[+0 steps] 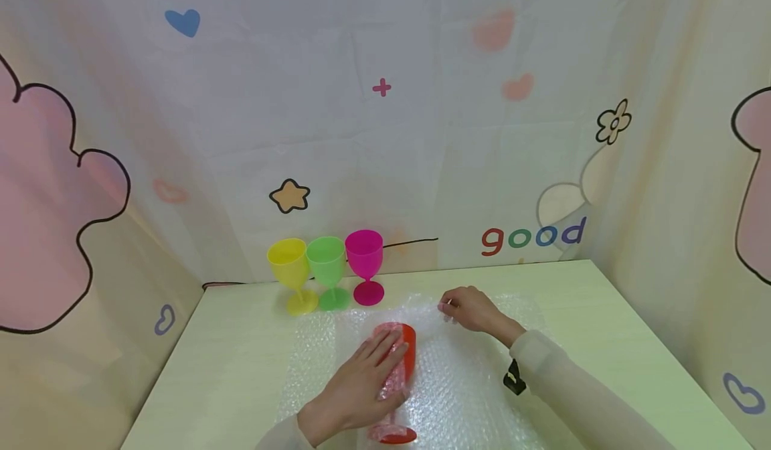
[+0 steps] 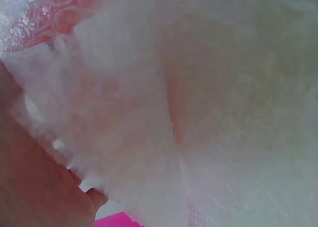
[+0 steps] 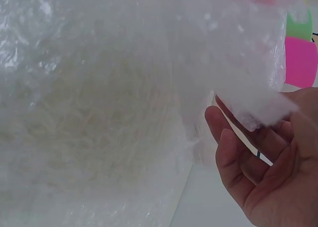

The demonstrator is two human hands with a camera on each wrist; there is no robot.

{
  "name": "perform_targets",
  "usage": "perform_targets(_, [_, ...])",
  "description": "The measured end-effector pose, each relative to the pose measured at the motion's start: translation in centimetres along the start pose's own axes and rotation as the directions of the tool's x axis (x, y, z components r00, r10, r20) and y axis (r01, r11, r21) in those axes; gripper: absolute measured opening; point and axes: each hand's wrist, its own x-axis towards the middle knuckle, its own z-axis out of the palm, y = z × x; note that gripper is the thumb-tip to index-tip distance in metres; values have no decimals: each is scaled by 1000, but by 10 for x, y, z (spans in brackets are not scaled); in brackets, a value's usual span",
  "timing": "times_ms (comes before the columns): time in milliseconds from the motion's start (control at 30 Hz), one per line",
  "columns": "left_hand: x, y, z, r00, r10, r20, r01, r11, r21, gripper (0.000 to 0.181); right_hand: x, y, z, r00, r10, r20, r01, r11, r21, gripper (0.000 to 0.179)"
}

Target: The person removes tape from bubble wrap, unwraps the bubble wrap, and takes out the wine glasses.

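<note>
A red goblet (image 1: 410, 346) lies on its side on a sheet of bubble wrap (image 1: 448, 376), with its foot toward me. Part of the clear wrap covers the goblet's left side. My left hand (image 1: 361, 386) rests on the covered goblet, fingers fairly straight. Beyond the goblet's rim and to the right, my right hand (image 1: 472, 308) pinches the edge of the wrap. The right wrist view shows a loose wrap corner (image 3: 273, 108) between thumb and fingers of that hand. In the left wrist view, wrap (image 2: 124, 113) hides most of the scene.
Yellow (image 1: 289, 269), green (image 1: 326, 262) and magenta goblets (image 1: 365, 256) stand upright in a row at the back of the pale table (image 1: 223, 343), just behind the wrap. A printed curtain (image 1: 421, 169) encloses the back and sides. A black object (image 1: 515, 378) hangs at the right sleeve.
</note>
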Motion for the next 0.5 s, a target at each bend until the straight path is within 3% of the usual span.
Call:
perform_targets(267, [-4, -2, 1, 1000, -6, -16, 6, 1000, 2, 73, 1, -3, -1, 999, -1, -42, 1, 1000, -5, 16])
perform_targets(500, [-8, -6, 1, 999, -8, -36, 7, 1000, -6, 73, -2, 15, 2, 994, -34, -104, 31, 999, -27, 17])
